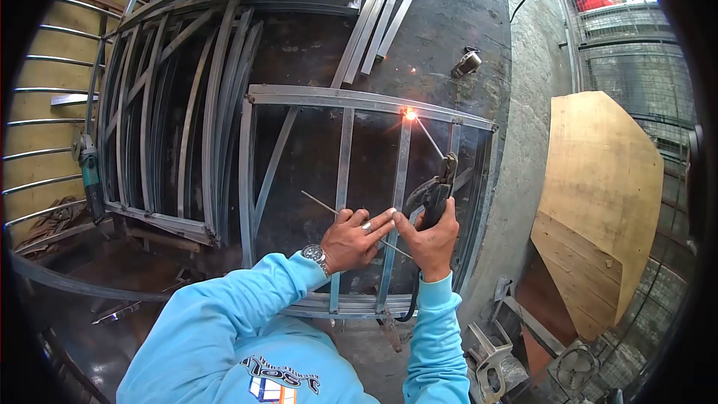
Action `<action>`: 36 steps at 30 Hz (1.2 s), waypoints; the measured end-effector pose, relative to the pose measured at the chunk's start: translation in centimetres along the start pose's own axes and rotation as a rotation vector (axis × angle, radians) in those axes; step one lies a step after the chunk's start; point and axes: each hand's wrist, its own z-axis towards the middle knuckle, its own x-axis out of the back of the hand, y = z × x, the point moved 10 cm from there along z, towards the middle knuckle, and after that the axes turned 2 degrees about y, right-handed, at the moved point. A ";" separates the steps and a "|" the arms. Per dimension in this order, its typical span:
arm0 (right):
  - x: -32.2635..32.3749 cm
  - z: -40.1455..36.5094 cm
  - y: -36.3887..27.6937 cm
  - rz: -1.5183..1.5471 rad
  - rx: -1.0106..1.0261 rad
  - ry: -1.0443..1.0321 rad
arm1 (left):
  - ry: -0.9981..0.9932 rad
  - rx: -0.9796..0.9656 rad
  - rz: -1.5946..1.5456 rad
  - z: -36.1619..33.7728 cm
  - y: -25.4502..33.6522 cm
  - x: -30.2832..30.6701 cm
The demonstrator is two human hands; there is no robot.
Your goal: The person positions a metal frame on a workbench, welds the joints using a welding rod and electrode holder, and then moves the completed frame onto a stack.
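Note:
My right hand (431,243) grips a black welding electrode holder (435,198). From its jaw a thin welding electrode (429,137) slants up to the top rail of a metal frame (314,95), where a bright orange arc (410,114) glows at the joint with an upright bar (402,157). My left hand (350,242), with a ring and a wristwatch (315,256), has its fingers curled around a second thin welding rod (318,201), which sticks out on both sides. Its fingertips meet my right thumb.
Welded metal frames (213,127) stack at the left, beside a teal angle grinder (90,172). A tape measure (467,63) lies on the dark surface above the frame. Plywood (606,179) leans at the right, above a small fan (576,366). Loose metal bars (374,22) lie at the top.

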 end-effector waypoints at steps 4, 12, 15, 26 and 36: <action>-0.2 -0.1 0.0 0.000 -0.031 -0.024 | -0.055 -0.008 -0.008 -0.5 -0.1 -0.9; -0.4 0.0 -0.2 0.019 -0.010 -0.031 | -0.072 -0.002 -0.010 -0.6 -0.2 -1.1; -0.7 0.0 0.1 0.032 -0.003 -0.035 | -0.054 -0.008 -0.004 -0.7 -0.2 -1.1; -0.9 0.0 0.8 0.020 -0.013 -0.050 | -0.020 0.001 0.001 -0.3 0.1 -0.3; 1.0 0.2 -0.4 0.051 0.031 0.015 | -0.004 0.000 -0.005 -0.3 0.1 -0.6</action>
